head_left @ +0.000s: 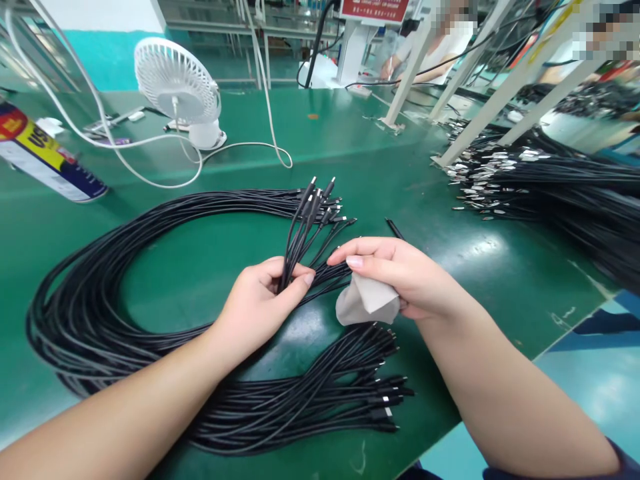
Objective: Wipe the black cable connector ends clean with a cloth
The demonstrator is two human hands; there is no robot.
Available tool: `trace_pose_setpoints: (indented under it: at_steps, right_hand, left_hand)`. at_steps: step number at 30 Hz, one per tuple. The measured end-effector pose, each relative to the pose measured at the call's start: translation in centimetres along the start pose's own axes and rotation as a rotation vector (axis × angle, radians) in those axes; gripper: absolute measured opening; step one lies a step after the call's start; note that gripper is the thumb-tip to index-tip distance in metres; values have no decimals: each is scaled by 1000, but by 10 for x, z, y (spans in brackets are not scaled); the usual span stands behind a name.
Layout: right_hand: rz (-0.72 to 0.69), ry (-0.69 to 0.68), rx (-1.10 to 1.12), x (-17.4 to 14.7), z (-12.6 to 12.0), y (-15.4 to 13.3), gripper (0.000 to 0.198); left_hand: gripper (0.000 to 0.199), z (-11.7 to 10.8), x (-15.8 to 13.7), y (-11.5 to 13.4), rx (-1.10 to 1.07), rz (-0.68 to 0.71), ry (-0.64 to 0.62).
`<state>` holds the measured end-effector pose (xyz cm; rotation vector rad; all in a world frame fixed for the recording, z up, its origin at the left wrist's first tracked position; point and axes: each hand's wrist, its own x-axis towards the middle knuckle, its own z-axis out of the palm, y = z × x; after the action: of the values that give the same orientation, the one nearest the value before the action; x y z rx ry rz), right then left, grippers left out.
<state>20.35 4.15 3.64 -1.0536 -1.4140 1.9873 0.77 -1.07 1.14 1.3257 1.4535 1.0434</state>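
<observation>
left hand (260, 300) closed around a small bunch of black cables (300, 233), thumb and fingers pinching them just below their plug ends, which fan upward and away over the green counter (240, 147). right hand (395, 273) just beside it, curled over a folded grey cloth (365, 300), gripping it against the palm with the forefinger stretched toward the held cables. held bunch part of a large loop of black cables (85, 293) lying flat on the counter, sweeping round to the left and back under the left forearm. other ends of that loop (370, 393) spread out on the counter below the hands, plugs pointing right. further off on the right, a big heap of more black cables with metal tips (540, 173), well apart from the hands, under white slanted frame legs (505, 93). at the back left, a small white fan (177, 83) with its white cord (150, 177) curling across the counter, and a spray can (45, 157) lying on its side at the left edge. other people seated beyond the frame, blurred.
</observation>
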Motion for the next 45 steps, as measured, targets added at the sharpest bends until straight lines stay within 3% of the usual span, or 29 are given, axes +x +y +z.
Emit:
trace_pose_setpoints:
  at_steps: [12,22,29,35,45]
  right_hand:
    - [38,-88,-48,-1,5,-2,26]
    - [25,-99,-75,-1,7,-2,25]
    - [48,-110,-65,-1,5,-1,30]
    - [65,-148,-68,-2,6,-1,37]
    - [69,-244,-205,-13,6,-4,48]
  left_hand:
    - [11,1,-2,-3,-293,-88,-89]
    - [11,-1,-2,-9,-371,-105,-130]
    - [13,1,-3,-4,-389,-107,-87]
    - [9,2,-2,-1,-328,-90,-58]
    - [6,-4,-3,1,11,105,-20]
